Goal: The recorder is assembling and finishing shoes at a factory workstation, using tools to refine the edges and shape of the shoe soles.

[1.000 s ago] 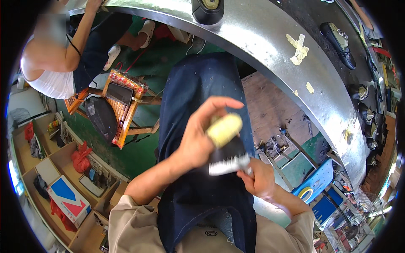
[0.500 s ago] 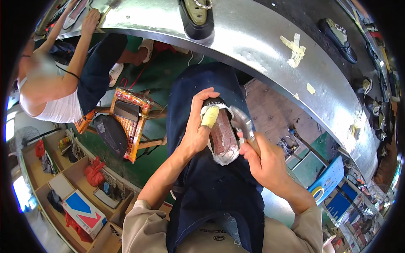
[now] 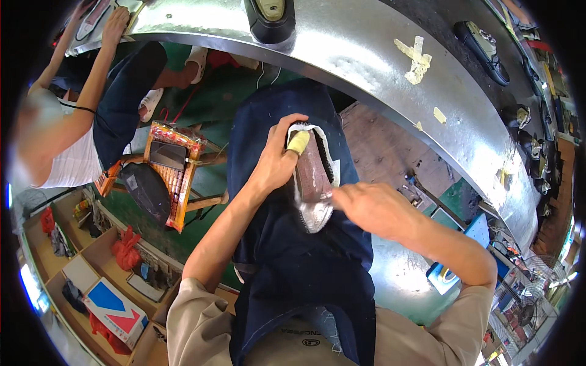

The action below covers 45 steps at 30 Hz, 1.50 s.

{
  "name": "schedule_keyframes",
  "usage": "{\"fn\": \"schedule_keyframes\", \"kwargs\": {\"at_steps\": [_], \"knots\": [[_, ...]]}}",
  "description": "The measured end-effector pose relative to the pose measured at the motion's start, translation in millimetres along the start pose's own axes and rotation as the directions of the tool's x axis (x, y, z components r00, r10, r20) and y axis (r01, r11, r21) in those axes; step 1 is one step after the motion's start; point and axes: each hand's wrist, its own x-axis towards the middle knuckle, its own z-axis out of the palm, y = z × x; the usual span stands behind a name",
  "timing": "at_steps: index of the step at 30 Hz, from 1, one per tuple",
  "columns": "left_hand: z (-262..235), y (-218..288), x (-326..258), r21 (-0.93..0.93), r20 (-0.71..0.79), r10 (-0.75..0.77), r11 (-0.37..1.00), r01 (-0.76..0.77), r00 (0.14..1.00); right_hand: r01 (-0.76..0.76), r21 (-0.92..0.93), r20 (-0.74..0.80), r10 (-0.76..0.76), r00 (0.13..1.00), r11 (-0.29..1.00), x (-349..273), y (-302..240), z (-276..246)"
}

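An unfinished shoe (image 3: pixel 315 177) lies bottom up over my lap, with a long brown insole board, a pale lining edge and a whitish end towards me. My left hand (image 3: pixel 279 160) grips its far left side, and the thumb, in a yellow cover, presses on the insole. At the shoe's right edge my right hand (image 3: pixel 378 210) is closed, back upward and slightly smeared by motion. What it holds is hidden beneath the fingers. A dark blue apron (image 3: pixel 293 268) covers my lap under the shoe.
A curved metal bench (image 3: pixel 366 67) runs across the front and right, bearing a black shoe (image 3: pixel 271 21) and another dark shoe (image 3: pixel 482 52). At left, a co-worker (image 3: pixel 67 143) sits near a beaded stool (image 3: pixel 166 177). Wooden compartments (image 3: pixel 101 244) stand lower left.
My right hand has turned over and moved to the shoe's right edge; the metal tool seen in it before no longer shows. The shoe is tilted differently, and the whole view has shifted slightly.
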Motion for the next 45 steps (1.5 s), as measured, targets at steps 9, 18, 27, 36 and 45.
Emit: {"fn": "schedule_keyframes", "kwargs": {"at_steps": [9, 18, 27, 36, 45], "knots": [[4, 4, -8, 0.098, -0.007, 0.018, 0.995, -0.017, 1.000, 0.001, -0.166, 0.222, 0.036, 0.974, 0.986, 1, -38, -15], [16, -5, -115, -0.819, 0.318, -0.565, 0.241, 0.521, 0.761, -0.243, 0.220, 0.094, 0.227, 0.969, 0.945, 9, -44, 42], [6, 2, -86, -0.713, 0.342, -0.603, 0.334, 0.617, 0.721, -0.470, 0.793, 0.266, 0.473, 0.840, 0.388, 3, -52, 85], [22, 5, -84, -0.614, 0.214, -0.648, 0.493, 0.617, 0.731, -0.212, 0.239, 0.154, 0.178, 0.972, 0.948, -16, -25, 49], [51, -21, -143, -0.509, -0.090, -0.432, 0.794, 0.331, 0.898, -0.440, 0.705, 0.287, 0.344, 0.894, 0.556, -22, -32, 52]]}}
